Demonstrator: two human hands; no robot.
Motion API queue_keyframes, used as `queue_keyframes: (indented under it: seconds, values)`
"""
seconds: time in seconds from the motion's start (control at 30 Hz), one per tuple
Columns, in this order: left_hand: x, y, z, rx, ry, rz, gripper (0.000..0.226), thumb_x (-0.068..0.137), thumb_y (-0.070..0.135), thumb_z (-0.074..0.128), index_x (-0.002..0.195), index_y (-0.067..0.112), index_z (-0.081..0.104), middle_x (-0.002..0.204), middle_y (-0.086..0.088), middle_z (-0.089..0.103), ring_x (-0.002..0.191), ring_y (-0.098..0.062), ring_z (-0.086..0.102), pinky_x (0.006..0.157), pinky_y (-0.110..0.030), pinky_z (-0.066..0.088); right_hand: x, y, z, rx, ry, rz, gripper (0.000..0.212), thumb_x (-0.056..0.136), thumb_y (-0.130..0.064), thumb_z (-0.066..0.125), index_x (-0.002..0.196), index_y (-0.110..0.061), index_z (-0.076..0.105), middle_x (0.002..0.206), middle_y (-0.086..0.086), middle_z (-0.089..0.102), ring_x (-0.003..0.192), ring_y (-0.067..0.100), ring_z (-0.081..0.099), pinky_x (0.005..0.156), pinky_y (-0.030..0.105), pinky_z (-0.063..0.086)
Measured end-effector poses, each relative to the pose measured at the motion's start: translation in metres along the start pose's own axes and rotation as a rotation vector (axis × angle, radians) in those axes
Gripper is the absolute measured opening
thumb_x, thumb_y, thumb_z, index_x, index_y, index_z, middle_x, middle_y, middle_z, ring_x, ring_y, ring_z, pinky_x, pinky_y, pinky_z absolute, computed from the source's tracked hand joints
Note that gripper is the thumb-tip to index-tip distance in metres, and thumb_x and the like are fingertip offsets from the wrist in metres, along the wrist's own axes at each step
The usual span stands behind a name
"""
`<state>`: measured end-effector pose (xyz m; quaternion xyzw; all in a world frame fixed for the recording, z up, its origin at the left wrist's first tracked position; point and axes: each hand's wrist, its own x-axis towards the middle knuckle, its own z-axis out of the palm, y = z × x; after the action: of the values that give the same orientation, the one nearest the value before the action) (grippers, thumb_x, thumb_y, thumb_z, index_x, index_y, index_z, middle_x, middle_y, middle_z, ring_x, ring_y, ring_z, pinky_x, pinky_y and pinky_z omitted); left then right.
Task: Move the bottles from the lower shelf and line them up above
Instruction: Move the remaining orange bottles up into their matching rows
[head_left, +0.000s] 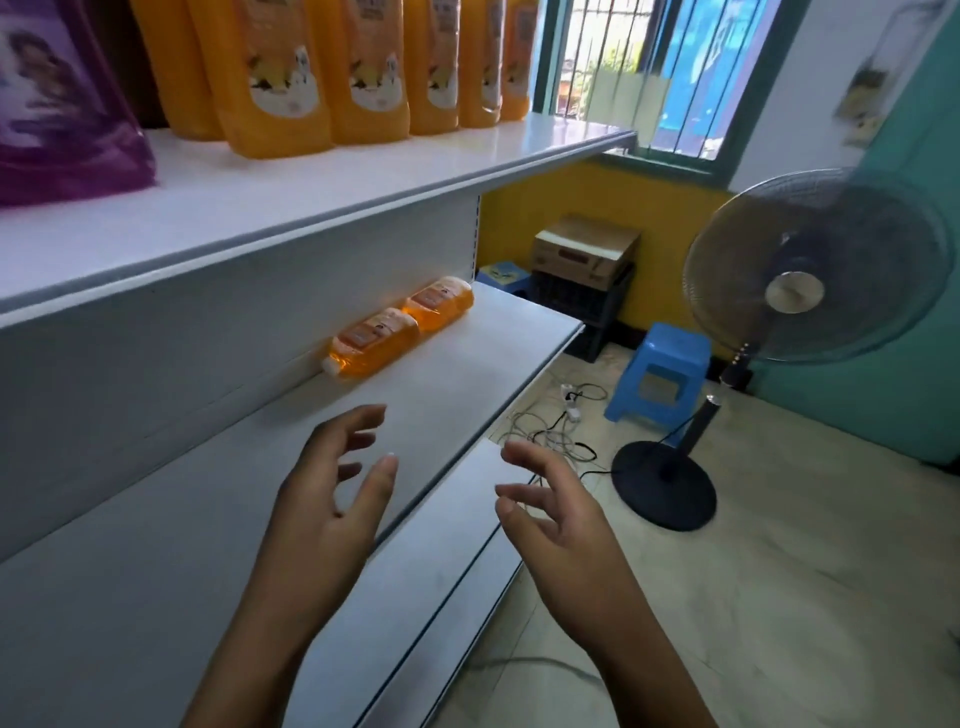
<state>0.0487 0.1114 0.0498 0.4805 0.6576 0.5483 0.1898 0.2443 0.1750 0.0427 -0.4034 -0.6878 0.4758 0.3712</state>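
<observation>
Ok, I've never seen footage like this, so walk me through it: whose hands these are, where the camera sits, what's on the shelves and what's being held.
There is no machine here. This is one picture from a wide-angle camera worn on a person's head, looking forward and down, so the two bare hands are the wearer's own. The left hand and the right hand hover in front of the lower shelf with fingers loosely spread; neither holds anything, so there is no grip yet. Two orange bottles lie on their sides, end to end, at the back of that shelf. On the upper shelf a row of orange bottles already stands upright beside a purple pack. To the right, on the floor, are a standing fan, a blue stool and loose cables.
</observation>
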Motion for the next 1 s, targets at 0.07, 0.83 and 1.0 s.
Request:
queue_keyframes:
  seconds: [0.07,0.83,1.0]
  values:
    - [0.024,-0.013,0.008,0.012,0.007,-0.044,0.036,0.091,0.043,0.054,0.126,0.049,0.050,0.125,0.026,0.053,0.114,0.000,0.052,0.076,-0.015,0.041,0.024,0.009,-0.003,-0.027,-0.009,-0.002,0.041,0.099,-0.020,0.056,0.130,-0.045,0.050,0.132,-0.031,0.052,0.119,-0.007,0.055,0.088,0.017,0.051]
    - [0.200,-0.133,0.055,0.152,0.274,-0.396,0.064,0.094,0.026,0.064,0.149,0.022,0.033,0.146,0.000,0.042,0.119,-0.014,0.050,0.084,-0.023,0.044,0.321,0.090,0.068,0.056,-0.295,0.072,0.070,0.095,-0.019,0.066,0.153,-0.023,0.028,0.157,0.005,0.035,0.142,0.024,0.038,0.117,0.046,0.037]
    - [0.232,-0.156,0.069,0.379,0.338,-0.382,0.086,0.081,0.027,0.080,0.151,0.012,0.031,0.149,-0.016,0.039,0.132,-0.029,0.047,0.102,-0.043,0.046,0.389,0.104,0.098,0.044,-0.428,0.069,0.077,0.090,-0.009,0.069,0.153,-0.018,0.026,0.153,0.013,0.035,0.140,0.031,0.038,0.112,0.051,0.041]
